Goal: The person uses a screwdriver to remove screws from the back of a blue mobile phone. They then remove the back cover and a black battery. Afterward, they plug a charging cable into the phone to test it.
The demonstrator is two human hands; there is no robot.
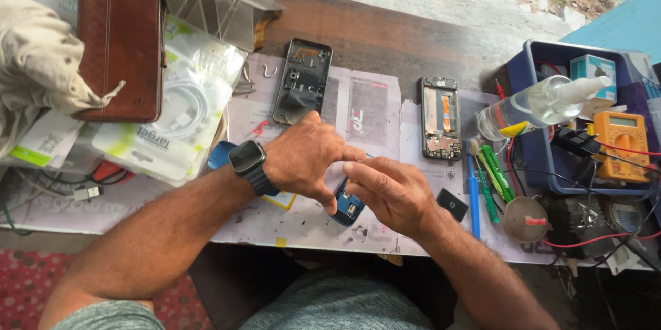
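My left hand (pixel 306 158), with a dark smartwatch (pixel 246 158) on its wrist, and my right hand (pixel 389 189) meet over a small blue phone part (pixel 346 207) near the front of the workbench. Both hands grip it, fingers curled over its top, so most of it is hidden. Two opened phone bodies lie beyond my hands: a dark frame (pixel 303 81) straight ahead and a second frame with exposed boards (pixel 441 118) to the right.
A blue bin (pixel 533 141) at right holds a clear spray bottle (pixel 540 104) and a yellow multimeter (pixel 622 144) with red and black leads. Blue and green hand tools (pixel 485 182) lie beside it. A brown wallet (pixel 122 44), cable packets (pixel 182 106) and a cloth (pixel 38 61) sit at left.
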